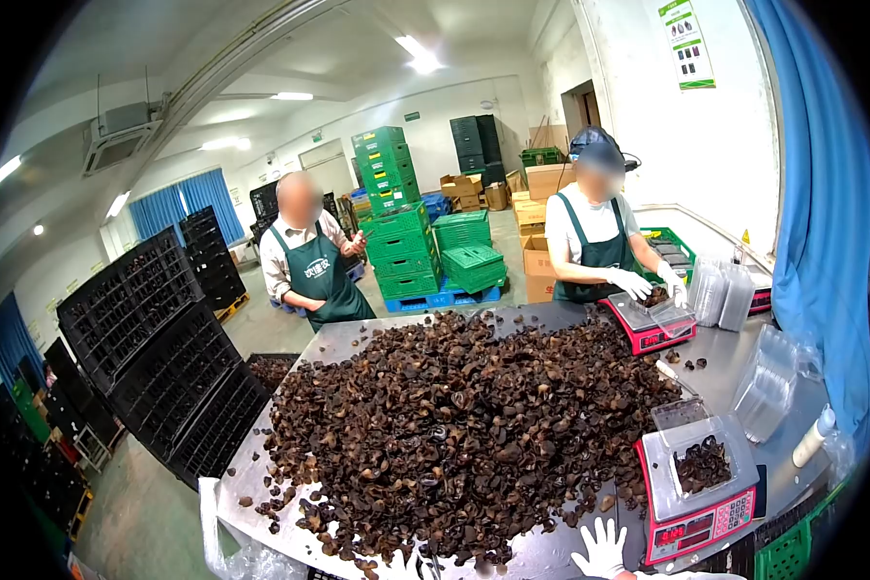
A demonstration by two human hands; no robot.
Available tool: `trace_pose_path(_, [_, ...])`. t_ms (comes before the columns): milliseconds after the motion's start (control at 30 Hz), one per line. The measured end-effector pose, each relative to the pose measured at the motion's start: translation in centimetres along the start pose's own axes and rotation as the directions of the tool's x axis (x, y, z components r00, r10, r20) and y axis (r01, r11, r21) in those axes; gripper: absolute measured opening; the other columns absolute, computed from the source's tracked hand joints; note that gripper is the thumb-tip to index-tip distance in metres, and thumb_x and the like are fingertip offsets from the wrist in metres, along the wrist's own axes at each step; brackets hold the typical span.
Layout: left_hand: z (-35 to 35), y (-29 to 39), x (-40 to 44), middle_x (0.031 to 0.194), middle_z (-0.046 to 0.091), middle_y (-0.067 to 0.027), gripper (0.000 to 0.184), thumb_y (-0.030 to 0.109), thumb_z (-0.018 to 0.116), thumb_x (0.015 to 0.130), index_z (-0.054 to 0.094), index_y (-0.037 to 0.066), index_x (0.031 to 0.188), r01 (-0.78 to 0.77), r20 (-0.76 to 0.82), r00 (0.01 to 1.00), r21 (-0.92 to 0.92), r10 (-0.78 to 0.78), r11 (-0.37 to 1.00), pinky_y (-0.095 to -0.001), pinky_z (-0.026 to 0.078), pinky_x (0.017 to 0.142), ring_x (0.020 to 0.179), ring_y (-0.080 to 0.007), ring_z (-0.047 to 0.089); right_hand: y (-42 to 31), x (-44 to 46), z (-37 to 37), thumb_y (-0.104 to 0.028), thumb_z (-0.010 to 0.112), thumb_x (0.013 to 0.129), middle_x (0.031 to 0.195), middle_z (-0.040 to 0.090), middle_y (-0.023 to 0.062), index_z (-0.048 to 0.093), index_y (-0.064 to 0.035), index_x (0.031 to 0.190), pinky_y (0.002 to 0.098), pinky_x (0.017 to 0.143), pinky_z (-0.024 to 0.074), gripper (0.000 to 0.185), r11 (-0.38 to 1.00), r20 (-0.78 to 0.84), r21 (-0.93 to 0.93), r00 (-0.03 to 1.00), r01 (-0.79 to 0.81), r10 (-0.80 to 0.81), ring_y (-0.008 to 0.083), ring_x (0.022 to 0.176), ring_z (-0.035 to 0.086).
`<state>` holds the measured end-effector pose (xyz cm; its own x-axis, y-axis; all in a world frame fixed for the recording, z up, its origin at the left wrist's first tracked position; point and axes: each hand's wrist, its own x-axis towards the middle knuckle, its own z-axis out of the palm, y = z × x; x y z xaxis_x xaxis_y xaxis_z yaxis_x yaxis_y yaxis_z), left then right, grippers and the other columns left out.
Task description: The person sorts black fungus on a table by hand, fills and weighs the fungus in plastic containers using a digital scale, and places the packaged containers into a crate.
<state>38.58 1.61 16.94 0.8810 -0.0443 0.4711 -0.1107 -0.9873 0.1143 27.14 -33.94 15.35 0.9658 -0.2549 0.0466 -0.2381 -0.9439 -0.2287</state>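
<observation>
A broad heap of dark brown wood ear mushrooms (474, 425) covers most of the steel table (304, 551). At the bottom edge, my left hand (403, 566), in a white glove, is near the front of the heap. Only its fingers show, apart, with nothing visible in them. My right hand (601, 549), also white-gloved, is spread flat over the bare steel, left of a red digital scale (691, 530). On that scale sits a clear plastic box (703, 466) partly filled with mushrooms, its lid (680, 414) folded back.
Across the table, a co-worker's gloved hands (648, 283) handle a box on a second scale (662, 335). Stacked clear boxes (766, 382) and a white roll (814, 437) lie right. Another person (317, 261) stands at the far left. Black crates (169, 358) lean by the left edge.
</observation>
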Motion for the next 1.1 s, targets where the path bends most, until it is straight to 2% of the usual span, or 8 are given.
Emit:
trace_pose_path(400, [-0.1,-0.1,0.0,0.109,0.053,-0.0081,0.057,0.032,0.052,0.082,0.044,0.021,0.138,-0.040,-0.021,0.999,0.026,0.041,0.999,-0.0473,0.042,0.084,0.099,-0.0313,0.049,0.4,0.1,1.4,-0.047,0.057,0.082,0.150,0.024,0.0178,0.033,-0.0173,0.144,0.0649,0.106,0.0130,0.073,0.999,-0.039,-0.039,0.999,0.007,-0.008,0.0404,0.137,0.020])
trace_pose_path(533, [-0.8,0.0,0.1,0.109,0.053,-0.0081,0.057,0.032,0.052,0.082,0.044,0.021,0.138,-0.103,-0.047,0.993,0.140,0.111,0.985,-0.0472,0.042,0.084,0.098,-0.0313,0.049,0.2,0.1,1.0,-0.047,0.057,0.082,0.150,0.024,0.0178,0.033,-0.0173,0.144,0.0645,0.106,0.0130,0.072,0.999,-0.020,-0.043,1.000,0.003,-0.004,0.0401,0.138,0.020])
trace_pose_path(667, [0.4,0.0,-0.3,0.114,0.055,-0.0107,0.050,0.031,0.055,0.082,0.051,0.021,0.131,-0.019,-0.032,0.999,-0.010,0.019,1.000,-0.0513,0.037,0.092,0.108,-0.0369,0.045,0.8,0.3,2.0,-0.047,0.057,0.082,0.150,0.025,0.0179,0.034,-0.0170,0.143,0.0645,0.106,0.0139,0.072,0.998,-0.043,-0.058,0.999,0.006,-0.009,0.0404,0.137,0.021])
trace_pose_path(733, [0.9,-0.1,-0.6,0.117,0.055,-0.0120,0.047,0.031,0.056,0.081,0.055,0.022,0.127,0.006,-0.040,0.999,-0.062,-0.009,0.998,-0.0533,0.034,0.096,0.113,-0.0397,0.043,2.0,0.8,3.3,-0.059,0.054,0.077,0.146,0.026,0.0248,0.042,-0.0153,0.138,0.0692,0.103,0.0036,0.077,0.986,-0.029,0.163,0.999,0.025,-0.021,0.0490,0.135,0.017])
trace_pose_path(833, [1.6,-0.2,-1.1,0.122,0.057,-0.0140,0.042,0.031,0.058,0.081,0.060,0.022,0.122,0.038,-0.059,0.997,-0.158,-0.048,0.987,-0.0564,0.030,0.102,0.120,-0.0439,0.040,2.0,0.7,3.4,-0.058,0.054,0.077,0.146,0.026,0.0247,0.042,-0.0152,0.139,0.0687,0.104,0.0038,0.077,0.981,-0.032,0.190,0.999,0.026,-0.020,0.0485,0.135,0.017])
trace_pose_path(933, [0.9,0.1,-0.6,0.121,0.056,-0.0145,0.041,0.031,0.058,0.081,0.061,0.020,0.121,0.030,-0.006,0.999,-0.078,-0.031,0.997,-0.0546,0.031,0.102,0.120,-0.0442,0.040,1.8,0.7,3.1,-0.058,0.054,0.078,0.146,0.027,0.0247,0.041,-0.0146,0.139,0.0683,0.104,0.0049,0.076,0.985,-0.032,0.169,0.999,0.033,-0.028,0.0479,0.135,0.018])
trace_pose_path(1067, [1.3,0.2,-0.7,0.121,0.056,-0.0149,0.034,0.033,0.055,0.087,0.064,0.016,0.115,0.038,-0.040,0.998,-0.075,-0.041,0.996,-0.0549,0.032,0.101,0.121,-0.0444,0.039,1.2,0.6,2.3,-0.058,0.049,0.082,0.147,0.027,0.0228,0.039,-0.0149,0.140,0.0686,0.104,0.0053,0.073,0.989,-0.030,0.148,0.999,0.028,-0.024,0.0462,0.136,0.017])
trace_pose_path(1100, [0.7,0.4,-0.3,0.121,0.056,-0.0158,0.034,0.032,0.055,0.087,0.064,0.016,0.115,0.057,0.012,0.998,-0.085,-0.057,0.995,-0.0545,0.032,0.102,0.121,-0.0444,0.039,1.2,0.6,2.2,-0.057,0.049,0.082,0.147,0.027,0.0227,0.039,-0.0147,0.141,0.0681,0.104,0.0056,0.073,0.993,-0.019,0.117,1.000,0.022,-0.020,0.0461,0.136,0.018])
